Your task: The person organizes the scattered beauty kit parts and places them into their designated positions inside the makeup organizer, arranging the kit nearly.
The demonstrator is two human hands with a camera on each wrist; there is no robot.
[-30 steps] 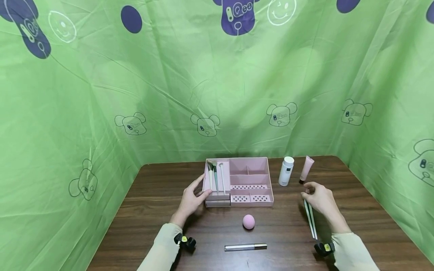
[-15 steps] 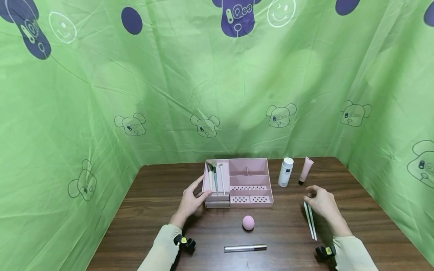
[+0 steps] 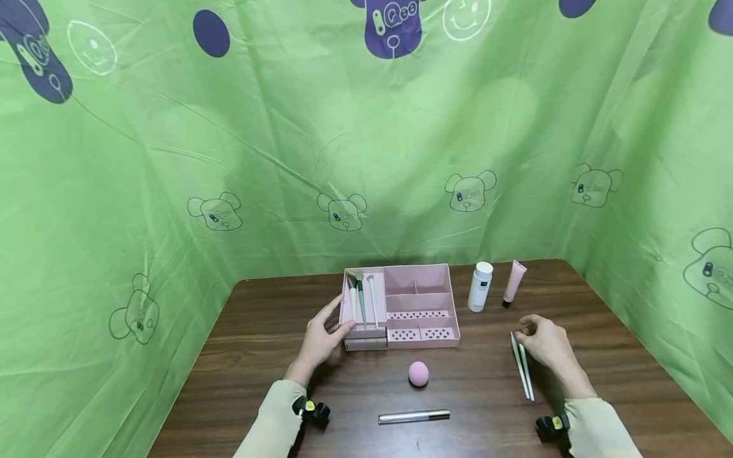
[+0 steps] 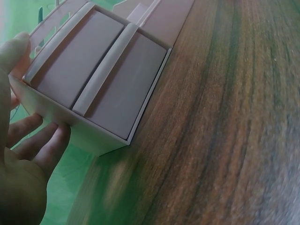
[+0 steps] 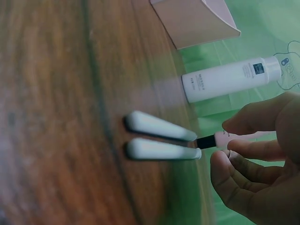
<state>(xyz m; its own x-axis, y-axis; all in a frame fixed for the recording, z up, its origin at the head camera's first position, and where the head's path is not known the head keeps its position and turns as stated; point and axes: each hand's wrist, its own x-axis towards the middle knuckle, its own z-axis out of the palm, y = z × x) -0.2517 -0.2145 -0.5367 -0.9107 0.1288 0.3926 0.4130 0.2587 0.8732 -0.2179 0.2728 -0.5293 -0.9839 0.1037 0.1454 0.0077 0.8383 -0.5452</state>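
In the head view my left hand (image 3: 318, 337) is at the left side of a pink desk organizer (image 3: 420, 287). The left wrist view shows the thumb over its rim and the other fingers against its outer side wall. My right hand (image 3: 544, 341) has bent fingers just beyond the narrow ends of two slim white sticks (image 3: 519, 369) on the table. In the right wrist view the sticks (image 5: 161, 149) taper towards the fingertips (image 5: 220, 159). Whether the fingers touch one of them is unclear. Makeup brushes (image 3: 363, 305) lie in the organizer's left part.
A white bottle (image 3: 480, 289) and a pink tube (image 3: 514, 285) with a black cap stand at the back right. Nearer lie a pink ball (image 3: 418, 374) and a silver tube (image 3: 413, 416). Green printed cloth (image 3: 389, 146) hangs behind the wooden table (image 3: 269, 305).
The right hand has shifted slightly to the right and away from the tube, showing more of the left stick's tip. The left hand stays on the organizer. The head view shifts a little.
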